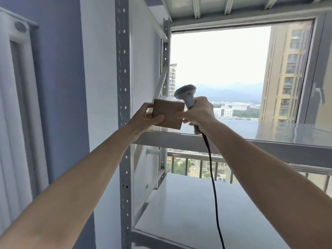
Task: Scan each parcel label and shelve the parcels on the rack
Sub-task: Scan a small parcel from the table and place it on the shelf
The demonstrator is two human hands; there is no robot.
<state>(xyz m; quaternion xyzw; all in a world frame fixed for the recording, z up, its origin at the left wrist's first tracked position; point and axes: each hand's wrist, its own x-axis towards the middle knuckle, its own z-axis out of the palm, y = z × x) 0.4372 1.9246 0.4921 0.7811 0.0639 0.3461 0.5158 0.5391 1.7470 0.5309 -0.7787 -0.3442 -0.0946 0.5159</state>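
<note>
A small brown cardboard parcel (pixel 168 113) is held up just above the front left corner of the rack's middle shelf (pixel 233 139). My left hand (pixel 145 117) grips its left side, thumb across the near face. My right hand (pixel 197 112) holds a grey handheld scanner (pixel 186 96) by the handle, its head up beside the parcel's top right corner, while my right thumb touches the parcel's right edge. A black cable (pixel 213 186) hangs down from the scanner. No label shows on the parcel's near face.
The grey metal rack has a perforated upright (pixel 124 123) at the left, a lower shelf (pixel 206 212) and an upper shelf (pixel 233 8) overhead. Behind it is an open window with a balcony railing (pixel 197 159). A blue-white wall stands at left.
</note>
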